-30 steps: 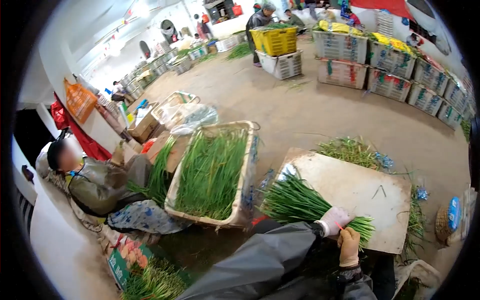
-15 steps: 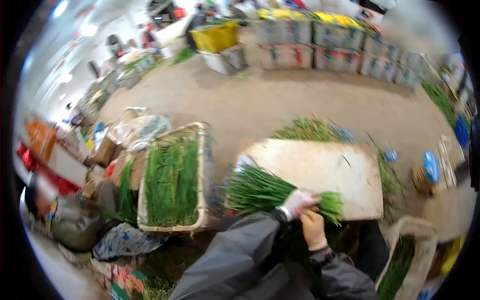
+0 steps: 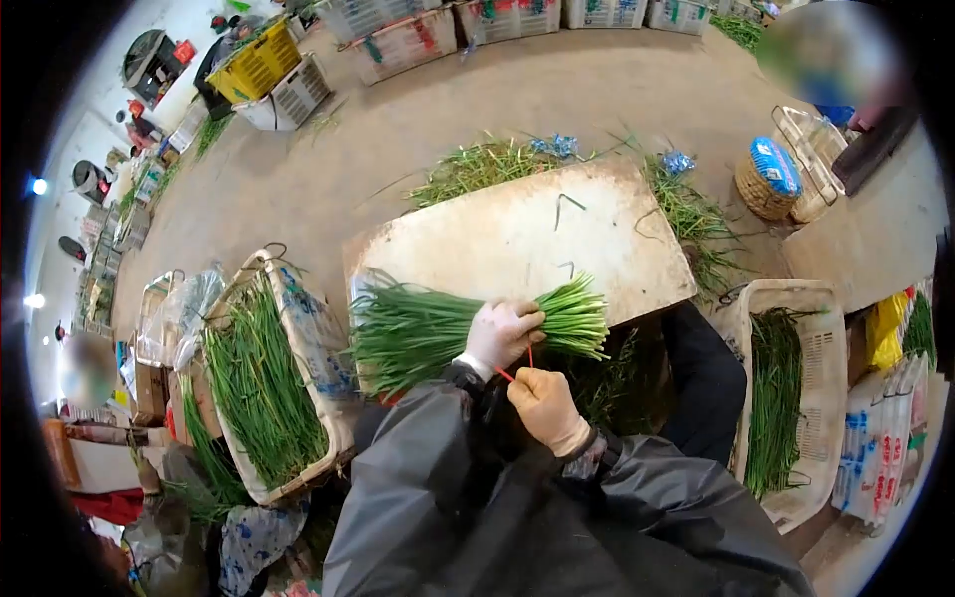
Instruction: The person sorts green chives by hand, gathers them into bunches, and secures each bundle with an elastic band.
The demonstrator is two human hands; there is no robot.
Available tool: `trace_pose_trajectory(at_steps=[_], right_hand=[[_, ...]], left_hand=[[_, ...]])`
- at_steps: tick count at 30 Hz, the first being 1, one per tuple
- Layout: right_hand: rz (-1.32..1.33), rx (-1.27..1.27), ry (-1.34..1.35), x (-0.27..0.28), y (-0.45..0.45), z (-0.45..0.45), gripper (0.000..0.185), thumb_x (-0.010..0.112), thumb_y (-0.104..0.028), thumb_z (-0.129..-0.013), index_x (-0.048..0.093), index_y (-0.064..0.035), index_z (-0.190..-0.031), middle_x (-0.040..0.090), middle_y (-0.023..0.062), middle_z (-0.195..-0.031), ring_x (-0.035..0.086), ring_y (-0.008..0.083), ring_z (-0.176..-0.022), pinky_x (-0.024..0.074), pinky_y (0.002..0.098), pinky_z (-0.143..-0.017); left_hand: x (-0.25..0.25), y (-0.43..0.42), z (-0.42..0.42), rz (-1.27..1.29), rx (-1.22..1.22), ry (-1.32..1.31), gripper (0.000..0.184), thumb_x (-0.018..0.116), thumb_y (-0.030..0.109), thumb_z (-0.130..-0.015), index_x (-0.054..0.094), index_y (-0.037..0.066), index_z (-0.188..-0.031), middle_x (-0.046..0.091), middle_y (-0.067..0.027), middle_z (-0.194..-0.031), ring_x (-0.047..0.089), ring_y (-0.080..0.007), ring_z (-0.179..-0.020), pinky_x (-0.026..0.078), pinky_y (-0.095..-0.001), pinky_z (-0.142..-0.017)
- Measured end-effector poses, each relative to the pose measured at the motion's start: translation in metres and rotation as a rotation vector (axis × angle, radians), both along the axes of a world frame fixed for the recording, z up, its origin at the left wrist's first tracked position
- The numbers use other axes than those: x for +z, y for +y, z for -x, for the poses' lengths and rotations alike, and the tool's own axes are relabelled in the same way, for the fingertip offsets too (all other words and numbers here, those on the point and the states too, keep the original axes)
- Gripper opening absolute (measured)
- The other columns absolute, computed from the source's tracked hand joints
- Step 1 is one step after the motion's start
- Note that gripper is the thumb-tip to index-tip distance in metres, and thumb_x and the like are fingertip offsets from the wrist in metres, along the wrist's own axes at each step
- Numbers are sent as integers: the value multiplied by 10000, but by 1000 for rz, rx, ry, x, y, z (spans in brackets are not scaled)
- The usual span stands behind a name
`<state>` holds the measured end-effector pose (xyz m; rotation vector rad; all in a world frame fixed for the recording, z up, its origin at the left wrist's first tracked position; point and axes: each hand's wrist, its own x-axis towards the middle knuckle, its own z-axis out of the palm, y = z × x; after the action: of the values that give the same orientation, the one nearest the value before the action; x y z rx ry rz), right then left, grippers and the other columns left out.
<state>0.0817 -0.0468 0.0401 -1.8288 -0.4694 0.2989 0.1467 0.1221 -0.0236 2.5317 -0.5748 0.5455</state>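
Note:
A bundle of green stalks [image 3: 423, 323] lies across the near edge of a pale board [image 3: 537, 224], leaves to the left and cut pale ends to the right. My left hand [image 3: 500, 335], in a whitish glove, is wrapped round the bundle near its pale ends. Just below it, my right hand [image 3: 547, 406], in a tan glove, pinches a thin red tie [image 3: 504, 374]. The tie stretches between both hands, with one end up at my left fingers. How far it passes round the stalks is hidden.
Crates of green stalks stand at left [image 3: 261, 383] and right [image 3: 796, 388]. Loose trimmings [image 3: 477, 171] lie beyond the board. A basket with a blue top [image 3: 768, 179] is at the right. Another person [image 3: 169, 517] sits at lower left. Stacked crates [image 3: 403, 45] line the far floor.
The view has swung right and down, so the board and bundle appear more central and level. My left hand still grips the bundle, and my right hand still holds the red tie beside it.

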Motion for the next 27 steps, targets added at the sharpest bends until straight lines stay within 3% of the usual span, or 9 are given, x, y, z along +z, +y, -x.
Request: trace_pose_trajectory(at_steps=[4,8,10,14,16,18,19,20,27], right_hand=[[9,21,-46,-13,-6,-6,254,644,-176,-912,545,5,-764,569,242,-709,570,434,-617,452,461,-566],[-144,16,170,-27,-25,-24,231,664,-166,-967,622,30,-852,493,105,-630,467,125,-609,424,337,-558],[-174,-31,303,-29,-36,-28,195,667,-150,-967,647,32,-899,514,75,-644,463,102,-628,425,309,-565],[-121,-52,21,-28,-40,-14,179,678,-173,-965,699,4,-980,622,172,-733,575,250,-602,472,381,-592],[-27,36,-123,-13,-39,-5,265,662,-277,-961,654,-24,-885,652,194,-839,648,404,-758,513,464,-663],[58,122,-192,-5,-40,6,289,654,-299,-959,618,-39,-838,641,180,-840,650,407,-800,517,476,-685],[56,175,-216,-3,-44,11,280,657,-301,-955,620,-49,-839,645,173,-847,654,403,-805,520,479,-690],[54,233,-241,-2,-49,16,270,660,-302,-952,622,-59,-841,649,166,-855,657,399,-810,523,483,-695],[241,353,-131,-41,-123,32,351,677,-357,-909,672,-77,-1121,707,153,-1101,684,371,-1043,564,463,-880]], left_hand=[[-3,-1,0,33,43,75,333,828,298,-781,735,150,-1065,729,-33,-1151,696,-274,-1050,520,-429,-957],[2,-2,5,75,67,150,492,848,315,-755,701,138,-1190,708,-66,-1227,669,-315,-1109,510,-438,-992],[14,-5,10,100,73,169,602,857,318,-738,667,134,-1279,689,-87,-1278,656,-342,-1129,506,-444,-1006],[25,-15,17,-210,99,238,1003,885,360,-661,443,90,-1520,552,-158,-1476,584,-342,-1266,405,-531,-1121],[17,-23,13,-420,186,309,1054,871,351,-652,389,72,-1547,607,-153,-1370,604,-324,-1230,409,-537,-1106],[5,-27,7,-505,289,340,984,839,273,-669,404,57,-1524,668,-133,-1211,641,-320,-1138,431,-529,-1074],[8,-30,12,-451,282,141,782,778,168,-653,530,68,-1388,680,-94,-962,671,-316,-967,462,-506,-968],[12,-31,14,-438,276,155,630,789,191,-655,594,87,-1244,680,-98,-960,667,-311,-955,461,-499,-933],[78,-19,31,-195,471,155,869,889,220,-587,557,75,-1377,694,-163,-1112,659,-337,-1059,487,-472,-963]])
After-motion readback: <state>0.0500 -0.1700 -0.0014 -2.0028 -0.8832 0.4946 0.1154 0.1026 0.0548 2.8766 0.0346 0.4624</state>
